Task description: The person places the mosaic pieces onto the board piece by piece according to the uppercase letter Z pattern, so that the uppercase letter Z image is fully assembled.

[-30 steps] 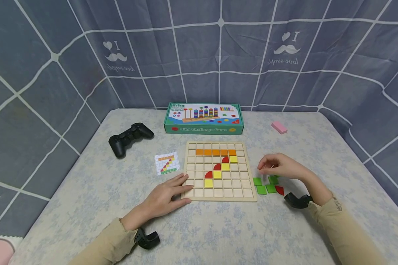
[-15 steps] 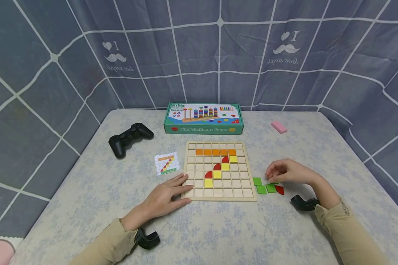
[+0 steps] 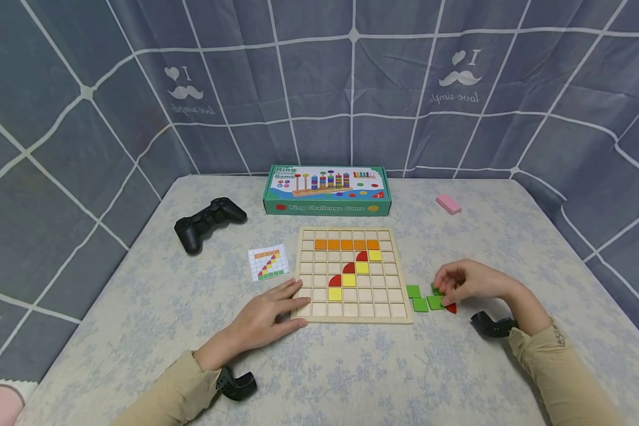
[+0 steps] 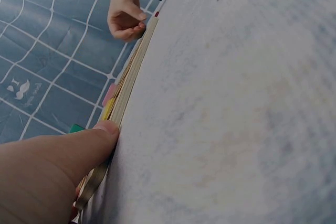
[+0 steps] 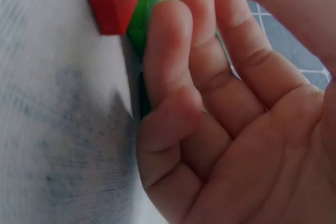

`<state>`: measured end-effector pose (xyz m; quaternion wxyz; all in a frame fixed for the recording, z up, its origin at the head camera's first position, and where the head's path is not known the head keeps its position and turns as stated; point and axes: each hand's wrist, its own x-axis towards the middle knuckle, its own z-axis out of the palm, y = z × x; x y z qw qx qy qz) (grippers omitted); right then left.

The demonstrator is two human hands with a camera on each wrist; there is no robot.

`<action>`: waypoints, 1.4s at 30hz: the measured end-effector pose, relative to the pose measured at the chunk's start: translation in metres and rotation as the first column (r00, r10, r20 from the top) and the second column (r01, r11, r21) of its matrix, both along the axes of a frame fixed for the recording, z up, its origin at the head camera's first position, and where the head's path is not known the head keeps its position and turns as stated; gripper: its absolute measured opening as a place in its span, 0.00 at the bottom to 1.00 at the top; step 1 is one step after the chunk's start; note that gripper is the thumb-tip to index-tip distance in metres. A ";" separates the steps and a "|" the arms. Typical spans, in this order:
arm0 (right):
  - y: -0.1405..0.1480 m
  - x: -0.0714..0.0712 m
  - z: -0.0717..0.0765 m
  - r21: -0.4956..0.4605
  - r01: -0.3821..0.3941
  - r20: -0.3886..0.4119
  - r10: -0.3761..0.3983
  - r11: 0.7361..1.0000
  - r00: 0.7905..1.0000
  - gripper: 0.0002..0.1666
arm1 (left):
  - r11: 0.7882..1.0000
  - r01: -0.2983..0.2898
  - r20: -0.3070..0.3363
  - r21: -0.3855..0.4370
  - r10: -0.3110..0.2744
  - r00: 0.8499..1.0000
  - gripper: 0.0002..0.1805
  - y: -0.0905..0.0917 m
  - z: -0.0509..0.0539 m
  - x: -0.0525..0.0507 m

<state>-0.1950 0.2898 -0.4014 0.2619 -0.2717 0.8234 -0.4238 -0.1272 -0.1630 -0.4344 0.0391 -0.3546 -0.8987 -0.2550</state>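
A wooden grid board (image 3: 364, 310) bears an orange row and a stepped diagonal of yellow squares and red quarter-round pieces. My left hand (image 3: 266, 316) rests at its left edge, fingers spread; in the left wrist view the thumb (image 4: 107, 129) touches the board's side (image 4: 134, 74). Right of the board, my right hand (image 3: 471, 281) is over loose green squares (image 3: 419, 305) and a red piece (image 3: 451, 309), its thumb tip touching or just above the red one. The fingers (image 5: 173, 40) are loosely bent beside the red piece (image 5: 113, 3); no held piece shows.
A small pattern card (image 3: 268, 262) lies left of the board. Behind the board is a green game box (image 3: 327, 192). A black game controller (image 3: 210, 222) lies at the left, a pink block (image 3: 448, 205) at the back right. Grid-patterned cloth hangs around the table's back and sides.
My right hand has moved right and nearer the body, from above the green squares to the red piece. The left hand and the board have not moved.
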 end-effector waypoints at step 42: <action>0.006 0.001 0.006 0.163 0.056 -0.053 -0.047 0.985 0.997 0.15 | 1.000 -0.009 0.001 -0.010 0.009 1.000 0.26 0.000 0.000 0.000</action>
